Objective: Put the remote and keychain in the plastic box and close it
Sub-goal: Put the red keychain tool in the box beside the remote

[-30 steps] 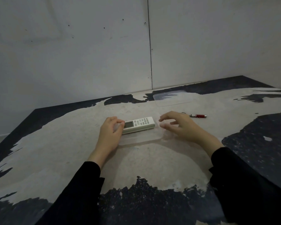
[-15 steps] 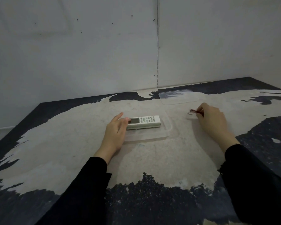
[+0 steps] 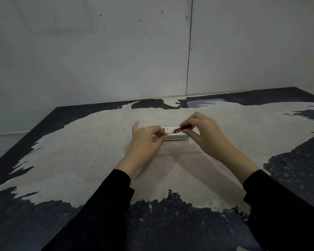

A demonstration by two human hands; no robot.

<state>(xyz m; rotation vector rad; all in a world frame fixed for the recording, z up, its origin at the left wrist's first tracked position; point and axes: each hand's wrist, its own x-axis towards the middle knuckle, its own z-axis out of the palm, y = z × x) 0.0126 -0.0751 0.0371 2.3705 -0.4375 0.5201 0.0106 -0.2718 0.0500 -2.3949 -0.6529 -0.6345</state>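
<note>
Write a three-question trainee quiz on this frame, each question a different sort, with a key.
1. True or false: the keychain lies alone on the table.
2. The lid lies: A) on the plastic box; B) near the wall; C) in the left hand.
3. Fill in: the right hand holds the keychain over the ____.

Key: 1 false; 2 B; 3 remote.

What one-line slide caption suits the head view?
Both hands hold the red keychain over the remote in the clear box; lid lies behind.
</note>
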